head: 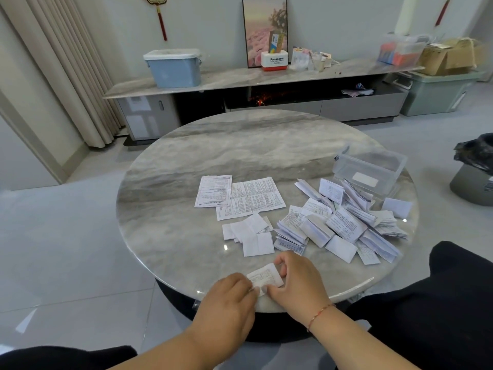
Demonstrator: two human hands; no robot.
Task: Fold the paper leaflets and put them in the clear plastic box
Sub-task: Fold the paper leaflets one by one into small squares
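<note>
Two hands, left (229, 297) and right (296, 279), share one small folded leaflet (265, 276) on one round marble table (165, 209). Two unfolded leaflets (213, 190) (256, 196) lie flat beside one clear plastic box (370, 169). The two loose heaps of folded leaflets, small (250, 233) and large (344, 225), defy an exact count.

Folded leaflet (265, 276) at near edge; clear box (369, 170) upright, far right.

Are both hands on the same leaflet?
Yes: the left hand and right hand both pinch one small leaflet at the table's near edge.
</note>
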